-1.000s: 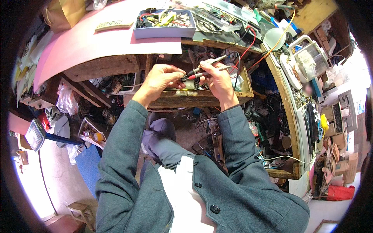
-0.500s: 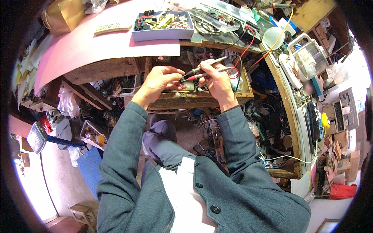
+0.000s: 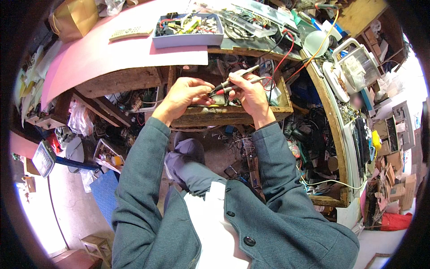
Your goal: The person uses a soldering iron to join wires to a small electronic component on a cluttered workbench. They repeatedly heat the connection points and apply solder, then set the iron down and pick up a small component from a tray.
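Above the open wooden drawer point(image 3: 233, 115), two probes point(image 3: 233, 83) are lying side by side, slanting up to the right, with their tips pointing toward the left hand point(image 3: 186, 94). Right hand point(image 3: 248, 94) is gripping both probes, its fingers closing around their shafts. A red lead point(image 3: 286, 56) and a black lead point(image 3: 275, 45) are running from the probes up onto the bench. Left hand is hovering just at the probe tips, its fingers curling together as if pinching something small; what sits between them is too small to tell. Both hands are working over the drawer's front edge, with grey-green sleeves point(image 3: 139, 179) coming in from below. Behind the drawer, a pink sheet point(image 3: 112, 54) is covering the bench top, and a grey tray point(image 3: 188, 38) of small parts is resting on it. To the right, a clear plastic box point(image 3: 358, 65) is standing near a white bowl point(image 3: 316, 42).
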`<act>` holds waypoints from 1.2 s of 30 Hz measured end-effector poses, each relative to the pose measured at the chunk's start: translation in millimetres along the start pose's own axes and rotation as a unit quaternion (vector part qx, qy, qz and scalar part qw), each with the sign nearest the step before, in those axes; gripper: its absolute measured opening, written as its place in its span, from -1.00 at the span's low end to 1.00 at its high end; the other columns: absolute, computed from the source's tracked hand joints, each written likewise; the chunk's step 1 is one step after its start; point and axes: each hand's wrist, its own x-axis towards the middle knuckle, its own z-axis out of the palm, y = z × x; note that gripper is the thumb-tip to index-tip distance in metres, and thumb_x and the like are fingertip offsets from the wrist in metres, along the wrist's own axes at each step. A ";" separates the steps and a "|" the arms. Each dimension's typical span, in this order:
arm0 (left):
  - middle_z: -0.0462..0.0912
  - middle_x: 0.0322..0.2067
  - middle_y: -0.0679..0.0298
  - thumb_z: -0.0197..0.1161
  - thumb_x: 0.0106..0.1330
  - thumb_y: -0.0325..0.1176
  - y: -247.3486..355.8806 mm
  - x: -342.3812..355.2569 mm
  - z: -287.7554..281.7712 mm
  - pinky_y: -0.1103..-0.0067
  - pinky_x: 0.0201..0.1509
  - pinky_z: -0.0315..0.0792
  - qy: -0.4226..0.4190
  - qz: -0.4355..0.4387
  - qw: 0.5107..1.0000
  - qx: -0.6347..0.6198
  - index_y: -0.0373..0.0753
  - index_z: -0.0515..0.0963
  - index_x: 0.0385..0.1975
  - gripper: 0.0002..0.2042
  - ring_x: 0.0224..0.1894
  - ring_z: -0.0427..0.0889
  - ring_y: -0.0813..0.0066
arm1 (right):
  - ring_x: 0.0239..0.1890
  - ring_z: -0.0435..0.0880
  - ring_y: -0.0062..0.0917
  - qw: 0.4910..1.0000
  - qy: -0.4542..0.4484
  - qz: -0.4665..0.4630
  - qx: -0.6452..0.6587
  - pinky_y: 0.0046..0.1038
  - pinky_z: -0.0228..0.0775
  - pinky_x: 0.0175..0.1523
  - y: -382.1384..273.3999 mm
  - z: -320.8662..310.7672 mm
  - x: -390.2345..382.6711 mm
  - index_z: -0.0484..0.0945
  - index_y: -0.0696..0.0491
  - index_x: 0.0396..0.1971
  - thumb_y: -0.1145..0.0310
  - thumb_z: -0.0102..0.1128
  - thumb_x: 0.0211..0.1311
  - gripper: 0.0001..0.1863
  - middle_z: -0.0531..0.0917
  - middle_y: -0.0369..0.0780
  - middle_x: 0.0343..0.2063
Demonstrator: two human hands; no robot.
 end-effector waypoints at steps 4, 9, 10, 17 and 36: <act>0.70 -0.22 0.08 0.25 0.37 -0.40 0.9 -2.7 -0.1 0.53 -0.13 0.67 0.008 -0.004 1.000 0.007 -0.49 0.58 -0.08 -0.73 -0.28 0.74 0.36 | -0.56 0.66 -0.57 1.000 0.000 0.003 -0.003 -0.57 0.52 -0.52 -0.4 3.3 0.1 0.62 0.13 -0.36 0.36 0.32 0.26 -0.86 0.69 -0.22 -0.48; 0.69 -0.22 0.04 0.24 0.38 -0.40 4.7 -3.9 2.8 0.52 -0.14 0.68 0.004 -0.008 1.000 0.010 -0.52 0.56 -0.05 -0.71 -0.27 0.75 0.33 | -0.59 0.64 -0.58 1.000 0.008 -0.004 -0.004 -0.56 0.54 -0.52 0.4 2.1 0.3 0.62 0.13 -0.38 0.36 0.34 0.24 -0.85 0.69 -0.23 -0.48; 0.69 -0.22 0.03 0.23 0.38 -0.41 5.3 -3.6 3.1 0.51 -0.13 0.68 0.003 -0.009 1.000 0.013 -0.53 0.55 -0.05 -0.71 -0.26 0.75 0.31 | -0.59 0.64 -0.58 1.000 0.008 -0.004 -0.005 -0.55 0.55 -0.52 0.1 1.5 0.7 0.62 0.13 -0.38 0.36 0.34 0.24 -0.85 0.69 -0.23 -0.48; 0.69 -0.23 0.06 0.22 0.40 -0.42 5.5 -4.4 3.2 0.56 -0.17 0.67 0.008 -0.017 1.000 0.017 -0.51 0.55 -0.05 -0.74 -0.28 0.75 0.35 | -0.59 0.65 -0.58 1.000 0.006 0.003 -0.011 -0.54 0.57 -0.52 0.6 1.8 -0.1 0.62 0.12 -0.37 0.34 0.34 0.25 -0.85 0.69 -0.21 -0.46; 0.66 -0.17 0.11 0.31 0.22 -0.55 12.4 -7.5 5.0 0.52 0.01 0.61 -0.015 -0.026 0.999 -0.016 -0.48 0.54 -0.01 -0.67 -0.19 0.71 0.38 | -0.50 0.68 -0.56 1.000 0.015 0.003 0.004 -0.56 0.55 -0.48 -0.9 2.5 -1.8 0.61 0.14 -0.35 0.39 0.32 0.26 -0.87 0.70 -0.22 -0.45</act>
